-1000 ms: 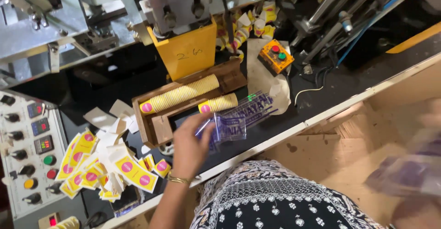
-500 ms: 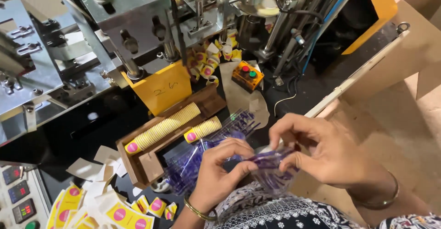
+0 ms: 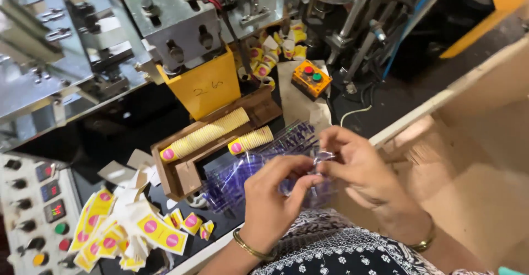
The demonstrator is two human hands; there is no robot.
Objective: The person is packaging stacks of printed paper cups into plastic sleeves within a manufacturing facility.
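Your left grip (image 3: 275,195) and right grip (image 3: 352,162) are both pinching a clear printed plastic bag (image 3: 259,167) beside stacked paper cups (image 3: 250,141).

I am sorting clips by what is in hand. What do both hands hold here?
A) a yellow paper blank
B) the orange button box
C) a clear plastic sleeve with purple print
C: the left hand and right hand pinch the clear plastic sleeve between their fingertips.

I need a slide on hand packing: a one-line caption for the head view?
Both hands, left and right, pinch a clear printed plastic bag beside nested paper cups.
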